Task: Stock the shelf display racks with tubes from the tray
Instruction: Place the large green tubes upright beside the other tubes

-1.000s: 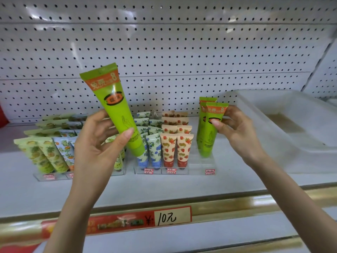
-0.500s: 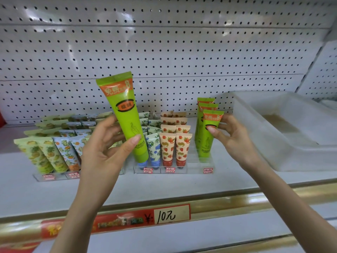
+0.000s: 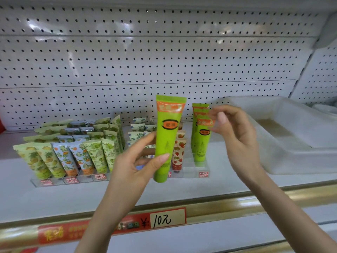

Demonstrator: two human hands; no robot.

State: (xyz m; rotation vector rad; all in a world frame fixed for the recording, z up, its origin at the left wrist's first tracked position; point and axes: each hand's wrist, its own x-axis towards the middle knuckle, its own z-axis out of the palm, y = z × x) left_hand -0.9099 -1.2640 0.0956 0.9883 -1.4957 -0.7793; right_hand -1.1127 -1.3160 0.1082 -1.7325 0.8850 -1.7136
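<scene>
The green tube (image 3: 168, 136) is standing upright in our left hand (image 3: 135, 167), cap end down and crimped orange band on top. Our grip is wrapping its lower body, thumb across the front and fingers behind. It is hanging in the air just in front of the clear rack (image 3: 193, 173), partly hiding the strawberry tubes (image 3: 177, 156). Our right hand (image 3: 237, 137) is hovering at the crimped top of the front tube in the green row (image 3: 201, 143), which is standing in the rack's right-hand lane. The fingers are blurring there, so we cannot tell whether that grip is pinching the crimp or only brushing it. The tray (image 3: 284, 143) is lying on the shelf (image 3: 54, 198) to the right, near the rack. We are judging the step in hand to be seating this tube in the green lane, in the open pocket that seems to be waiting in front of the row. To do it well, we are thinking of steadying the row with the right hand while lowering the tube cap first. We are also aiming to hold it vertical and label forward, matching its neighbours, and to steer it clear of the strawberry tubes beside the lane. Being soft-walled, it is probably asking for a light squeeze low down, with release only once the cap is resting in the pocket.
</scene>
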